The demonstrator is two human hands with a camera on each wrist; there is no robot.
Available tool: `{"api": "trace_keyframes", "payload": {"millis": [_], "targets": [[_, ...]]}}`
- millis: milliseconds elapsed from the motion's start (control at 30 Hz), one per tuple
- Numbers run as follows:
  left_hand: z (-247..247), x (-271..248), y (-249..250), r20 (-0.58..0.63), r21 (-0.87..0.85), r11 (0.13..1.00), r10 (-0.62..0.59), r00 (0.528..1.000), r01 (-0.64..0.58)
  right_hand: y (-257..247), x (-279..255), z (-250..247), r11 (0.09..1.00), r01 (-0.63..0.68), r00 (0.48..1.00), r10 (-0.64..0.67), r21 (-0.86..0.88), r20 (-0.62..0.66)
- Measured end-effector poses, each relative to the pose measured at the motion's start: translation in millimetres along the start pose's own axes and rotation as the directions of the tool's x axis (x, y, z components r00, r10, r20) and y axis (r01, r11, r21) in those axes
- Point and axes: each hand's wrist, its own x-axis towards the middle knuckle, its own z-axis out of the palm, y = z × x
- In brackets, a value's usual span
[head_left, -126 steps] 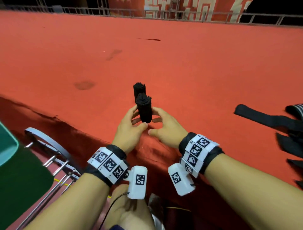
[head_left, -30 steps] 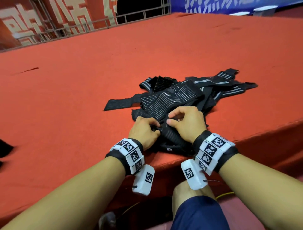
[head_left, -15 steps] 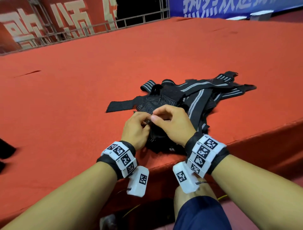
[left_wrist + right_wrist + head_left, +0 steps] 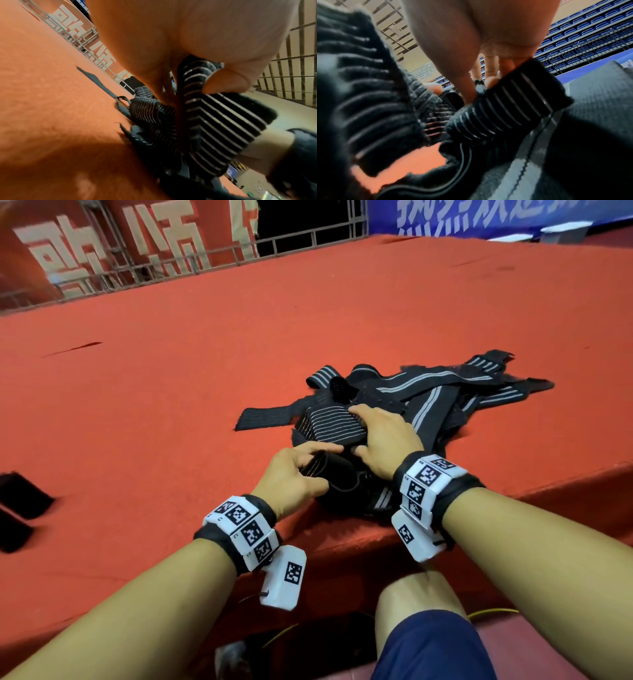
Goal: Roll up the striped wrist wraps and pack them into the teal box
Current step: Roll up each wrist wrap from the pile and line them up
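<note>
My left hand (image 4: 294, 477) pinches a striped wrist wrap (image 4: 329, 424) at the near edge of the red platform (image 4: 154, 392); my right hand (image 4: 383, 436) grips its fold, fingertips hidden in the pile.

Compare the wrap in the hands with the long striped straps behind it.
The wrap in the hands is wide, finely ribbed, partly bunched and gripped by the left hand and right hand. The long straps are narrow, carry a few bold stripes, lie flat and untouched. Both are black with pale stripes.

Red carpeted platform (image 4: 205, 344), metal railing (image 4: 308, 237)
</note>
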Motion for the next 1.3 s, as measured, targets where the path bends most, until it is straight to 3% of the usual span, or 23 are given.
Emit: {"api": "trace_keyframes", "payload": {"millis": [67, 133, 233, 400, 533, 800, 967, 1200, 1300], "targets": [[-2.0, -0.3, 2.0, -0.081, 0.039, 0.999, -0.012, 0.997, 0.015, -3.1, 3.5, 0.1, 0.998, -0.06, 0.998, 0.061, 0.02, -0.02], [-6.5, -2.5, 4.8, -0.167, 0.195, 0.981, 0.021, 0.986, 0.012, -5.0, 5.8, -1.7, 0.987, -0.141, 0.989, 0.144, 0.081, -0.031], [-19.1, -4.8, 4.3, -0.304, 0.362, 0.927, 0.013, 0.952, 0.103, -0.9, 10.8, -7.8, 0.934, -0.246, 0.959, 0.273, 0.258, -0.074], [-39.8, -10.8, 1.2, -0.468, 0.375, 0.905, -0.003, 0.884, 0.202, 9.5, 16.9, -22.5, 0.775, -0.309, 0.845, 0.49, 0.552, -0.215], [-52.8, -13.6, 0.5, -0.586, 0.372, 0.897, 0.029, 0.81, 0.237, 18.0, 16.2, -32.5, 0.71, -0.365, 0.763, 0.599, 0.602, -0.243], [-63.5, -19.0, 2.3, -0.621, 0.33, 0.924, 0.058, 0.781, 0.194, -11.4, 1.8, -25.5, 0.861, -0.315, 0.9, 0.405, 0.399, -0.163], [-69.5, -29.6, 3.8, -0.591, 0.28, 0.945, 0.033, 0.806, 0.166, -35.4, -4.5, -19.8, 0.934, -0.219, 0.948, 0.272, 0.28, -0.165], [-81.5, -41.1, 2.0, -0.601, 0.29, 0.937, 0.02, 0.799, 0.195, -49.7, -4.7, -8.8, 0.957, -0.26, 0.961, 0.27, 0.13, -0.065], [-87.5, -45.7, 1.6, -0.622, 0.273, 0.94, 0.012, 0.783, 0.203, -56.3, -10.9, -3.8, 0.947, -0.318, 0.939, 0.322, 0.047, -0.123]]}}
